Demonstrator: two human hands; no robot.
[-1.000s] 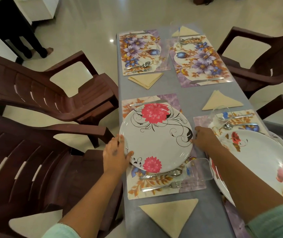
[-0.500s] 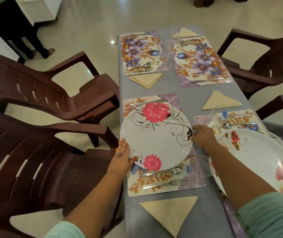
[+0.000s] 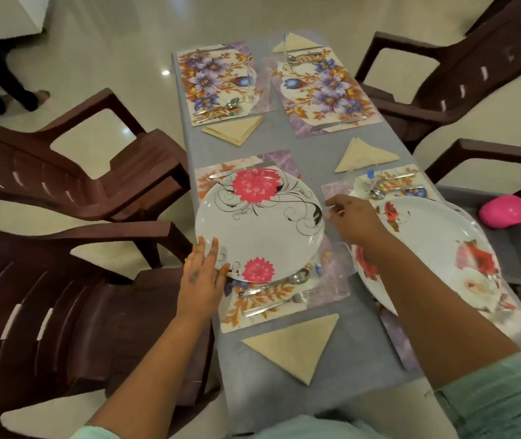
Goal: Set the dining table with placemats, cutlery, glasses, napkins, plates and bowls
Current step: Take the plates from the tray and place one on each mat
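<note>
Already got four mats, napkins and cutlery down, with a pink-flower plate point(image 3: 259, 223) mid-frame under flat left hand point(image 3: 200, 280), loose right hand point(image 3: 352, 217) just off its rim, another plate point(image 3: 436, 248) right, top two mats still needing plates, no bowls seen.

Both forearms reach forward, bare below pale green sleeves. The left hand point(image 3: 200, 277) lies flat, back up, fingers straight and close together, thumb spread toward the right. The right hand point(image 3: 352, 218), farther forward, hovers with fingers loosely curled and the index finger pointing left, holding nothing.
</note>
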